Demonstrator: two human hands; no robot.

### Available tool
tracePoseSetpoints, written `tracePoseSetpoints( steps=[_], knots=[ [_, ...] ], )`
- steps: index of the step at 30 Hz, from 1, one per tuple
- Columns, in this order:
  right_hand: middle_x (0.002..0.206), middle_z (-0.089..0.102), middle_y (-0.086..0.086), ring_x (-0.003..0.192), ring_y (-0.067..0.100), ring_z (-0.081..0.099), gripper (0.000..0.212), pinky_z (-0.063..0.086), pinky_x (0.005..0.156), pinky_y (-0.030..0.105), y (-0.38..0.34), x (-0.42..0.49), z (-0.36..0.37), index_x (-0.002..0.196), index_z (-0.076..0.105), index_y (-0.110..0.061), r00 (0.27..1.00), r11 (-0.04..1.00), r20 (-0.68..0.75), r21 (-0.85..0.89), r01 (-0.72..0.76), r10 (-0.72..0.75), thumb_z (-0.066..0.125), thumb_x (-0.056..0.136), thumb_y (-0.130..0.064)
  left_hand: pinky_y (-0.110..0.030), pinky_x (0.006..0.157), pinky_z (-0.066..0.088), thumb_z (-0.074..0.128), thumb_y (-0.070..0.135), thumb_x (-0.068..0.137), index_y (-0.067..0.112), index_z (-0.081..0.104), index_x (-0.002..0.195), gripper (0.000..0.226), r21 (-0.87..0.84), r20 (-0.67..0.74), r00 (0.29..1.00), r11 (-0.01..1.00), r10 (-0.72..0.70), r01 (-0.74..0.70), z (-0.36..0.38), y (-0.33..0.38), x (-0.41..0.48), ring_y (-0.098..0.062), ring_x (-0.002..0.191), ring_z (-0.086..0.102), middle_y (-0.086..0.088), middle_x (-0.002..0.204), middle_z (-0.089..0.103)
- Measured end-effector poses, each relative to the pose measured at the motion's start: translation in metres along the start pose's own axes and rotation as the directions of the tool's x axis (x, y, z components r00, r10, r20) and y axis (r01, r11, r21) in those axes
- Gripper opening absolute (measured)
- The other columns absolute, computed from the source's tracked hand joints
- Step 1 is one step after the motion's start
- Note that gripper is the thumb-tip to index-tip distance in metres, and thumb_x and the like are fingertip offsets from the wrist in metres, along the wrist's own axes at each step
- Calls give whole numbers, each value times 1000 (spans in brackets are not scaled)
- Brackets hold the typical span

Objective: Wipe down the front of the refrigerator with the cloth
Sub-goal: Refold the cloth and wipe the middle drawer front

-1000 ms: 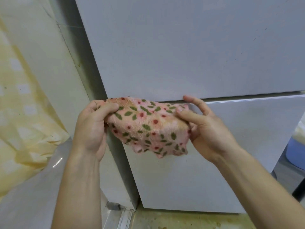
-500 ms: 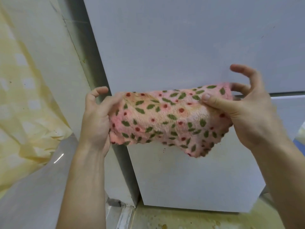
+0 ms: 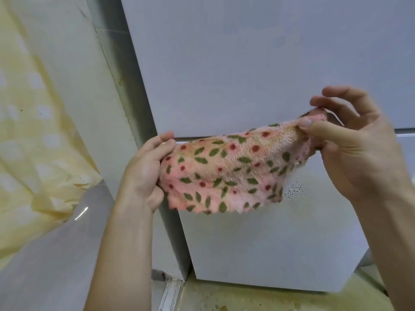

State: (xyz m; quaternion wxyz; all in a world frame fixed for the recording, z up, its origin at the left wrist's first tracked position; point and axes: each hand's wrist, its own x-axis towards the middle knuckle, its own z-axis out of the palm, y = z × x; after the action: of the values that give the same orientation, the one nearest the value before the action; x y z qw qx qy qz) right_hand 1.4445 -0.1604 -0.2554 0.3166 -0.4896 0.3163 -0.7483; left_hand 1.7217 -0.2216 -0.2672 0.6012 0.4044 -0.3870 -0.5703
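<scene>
Since a second ago our hands have pulled apart, and the cloth [image 3: 226, 173], bunched then, is now spread between them with its right end raised toward 2 o'clock. Our left hand [image 3: 146, 173] grips the cloth's left edge, fingers curled round the fabric. Our right hand [image 3: 350, 149] pinches the upper right corner between thumb and a finger; the other fingers are bent and lifted off it. The cloth is pink with green leaves and red dots. We hold it in front of the refrigerator [image 3: 247, 63], across the seam [image 3: 195, 137] between its doors; contact with the door unclear. Dark speckles [image 3: 295, 191] at 4 o'clock of the cloth. Yellow curtain [image 3: 29, 131] at 9 o'clock, stained floor [image 3: 224, 299] at 6 o'clock.
</scene>
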Motion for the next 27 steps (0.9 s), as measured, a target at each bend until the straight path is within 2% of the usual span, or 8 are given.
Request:
tracePoseSetpoints(
  steps=[4,6,10,14,20,23,25,27],
  knots=[
    [96,65,-8,83,14,63,51,51,71,28,0,4,-6,92,71,-33,1000,999,9,44,-13,13,89,47,-18,-18,70,54,74,1,88,18,76,106,25,158,-50,981,971,188,-179,-7,1,6,-9,79,71,1,86,77],
    [94,64,-9,87,16,64,52,55,76,28,-1,5,-8,95,69,-30,1000,999,17,50,-4,3,88,48,-19,-17,65,50,71,-4,86,15,74,109,30,124,-2,990,982,142,-140,-8,2,5,-8,71,66,2,81,70],
    [101,70,-9,90,14,68,46,55,79,25,-3,6,-15,97,69,-30,999,997,4,-74,32,-32,89,57,-17,-15,47,40,71,15,82,7,75,103,23,-116,100,993,991,-59,71,-9,6,3,-7,65,55,1,77,63],
    [102,76,-11,87,8,71,44,56,77,19,-1,6,-24,97,73,-34,997,924,-29,-380,48,-64,83,79,5,-15,74,56,70,17,80,9,74,113,34,-14,128,989,998,70,-69,-18,7,6,-6,79,65,1,87,72],
    [102,78,-15,93,10,74,46,60,87,23,2,6,-28,106,75,-38,995,802,-27,-594,60,-95,78,86,4,-19,93,56,82,6,79,23,82,99,26,403,73,940,852,334,-334,-27,8,6,-9,81,65,-1,83,67],
    [105,79,-13,97,11,72,50,58,95,35,4,4,-21,110,73,-34,993,809,-25,-583,78,-114,69,85,10,-18,90,56,81,0,81,17,82,98,24,529,131,964,806,231,-265,-27,6,3,-8,77,67,-1,79,70],
    [105,78,-10,98,10,70,53,56,94,32,5,4,-17,107,71,-31,994,856,-47,-513,63,-101,63,83,15,-19,81,60,82,15,79,11,83,95,16,559,163,986,820,43,-128,-25,4,2,-14,78,70,-8,85,78],
    [104,78,-7,95,10,69,54,55,91,30,6,4,-16,104,70,-30,995,906,-61,-421,45,-78,62,82,19,-22,70,58,81,35,72,12,85,88,28,654,182,971,756,-154,-3,-25,-2,5,-20,70,66,-10,79,76]
  ],
)
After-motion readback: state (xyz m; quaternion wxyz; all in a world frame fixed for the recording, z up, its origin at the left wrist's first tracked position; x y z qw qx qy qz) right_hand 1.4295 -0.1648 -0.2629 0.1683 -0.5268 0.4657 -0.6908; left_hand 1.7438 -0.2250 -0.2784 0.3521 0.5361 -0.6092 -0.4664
